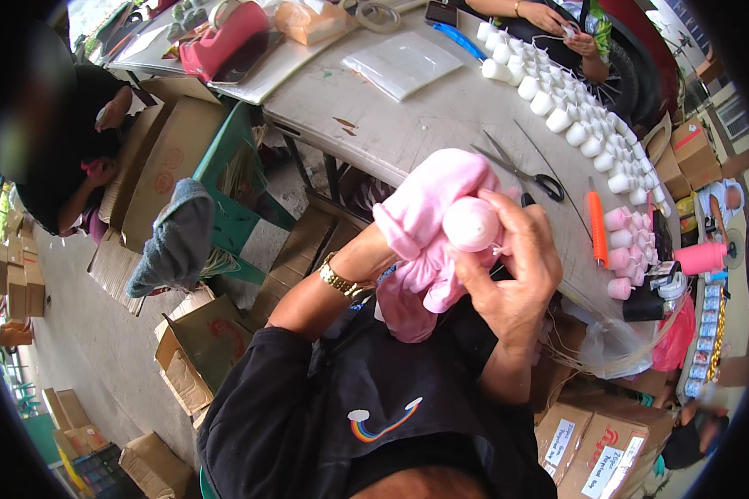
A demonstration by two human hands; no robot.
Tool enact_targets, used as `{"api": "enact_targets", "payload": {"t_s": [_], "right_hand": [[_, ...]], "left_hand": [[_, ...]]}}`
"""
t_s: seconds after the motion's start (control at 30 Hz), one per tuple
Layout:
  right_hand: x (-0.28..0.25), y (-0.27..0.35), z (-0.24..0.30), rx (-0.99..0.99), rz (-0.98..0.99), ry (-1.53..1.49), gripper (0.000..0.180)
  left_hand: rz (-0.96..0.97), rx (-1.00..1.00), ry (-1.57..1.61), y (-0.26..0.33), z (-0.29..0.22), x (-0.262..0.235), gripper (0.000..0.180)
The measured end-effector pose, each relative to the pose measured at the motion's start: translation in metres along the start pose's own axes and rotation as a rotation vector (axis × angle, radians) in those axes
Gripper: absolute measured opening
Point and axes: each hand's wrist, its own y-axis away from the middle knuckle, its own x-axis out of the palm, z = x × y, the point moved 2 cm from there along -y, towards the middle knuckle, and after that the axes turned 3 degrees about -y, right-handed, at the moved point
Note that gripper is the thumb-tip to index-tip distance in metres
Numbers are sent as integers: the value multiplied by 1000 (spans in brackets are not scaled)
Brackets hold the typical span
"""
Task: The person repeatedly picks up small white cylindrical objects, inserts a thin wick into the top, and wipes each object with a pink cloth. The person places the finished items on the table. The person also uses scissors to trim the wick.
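Pink cloth (429, 195) covers most of my left hand (398, 241), bunching over its fingers and hanging below the wrist. The fingers themselves are hidden, but the hand grips the cloth from beneath. Against it rests a small, smooth pink rounded piece (471, 224) with a tiny tip, like a candle. My right hand (516, 254) pinches this piece from the right, thumb below and fingers curled around its side. Black-handled scissors (524, 172) lie open on the table (324, 104) just beyond my hands.
Rows of white cup-shaped pieces with wick-like stems (574, 125) line the table's right side. Similar pink pieces (628, 241) stand near an orange-handled tool (596, 226). A clear plastic packet (402, 65) and pink tape dispenser (225, 41) lie farther back. Two people work nearby; cardboard boxes (595, 445) surround me.
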Motion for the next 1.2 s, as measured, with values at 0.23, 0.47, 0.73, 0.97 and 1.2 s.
{"api": "enact_targets", "payload": {"t_s": [0.23, 0.47, 0.73, 0.97, 1.2], "right_hand": [[-19, 21, -28, 444, -361, -964, 59], [-38, 37, -36, 422, -458, -906, 59], [-32, 43, -40, 480, -279, -694, 42], [-7, 32, -45, 443, -67, -350, 33], [-8, 44, -42, 653, 43, -435, 30]], "left_hand": [[271, 264, -533, -38, -2, -8, 41], [327, 139, -1159, -155, -33, -43, 38], [339, 285, -1360, -84, 6, -38, 28], [203, -131, -117, 0, -51, 14, 61], [-63, -684, 1229, 59, 3, 41, 44]]}}
